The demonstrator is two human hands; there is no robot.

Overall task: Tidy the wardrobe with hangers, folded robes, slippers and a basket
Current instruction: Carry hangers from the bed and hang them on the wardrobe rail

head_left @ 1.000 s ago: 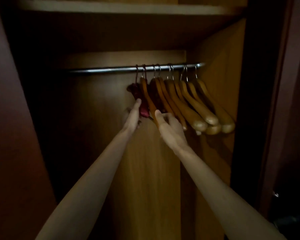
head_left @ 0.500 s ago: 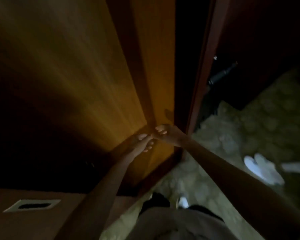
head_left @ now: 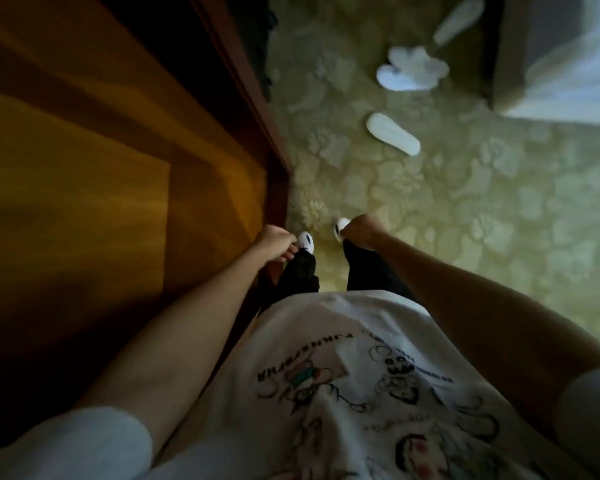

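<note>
I look straight down at my own body. My left hand (head_left: 274, 242) and right hand (head_left: 359, 230) hang at centre frame, fingers loosely curled, holding nothing, probably free for the next pickup. White slippers (head_left: 411, 72) lie scattered on the patterned carpet (head_left: 482, 209) at upper right, apart from each other, not yet gathered. The wooden wardrobe (head_left: 101, 168) fills the left.

Wardrobe (head_left: 118, 168) left; slippers (head_left: 409, 69) on carpet (head_left: 465, 209) right.
</note>
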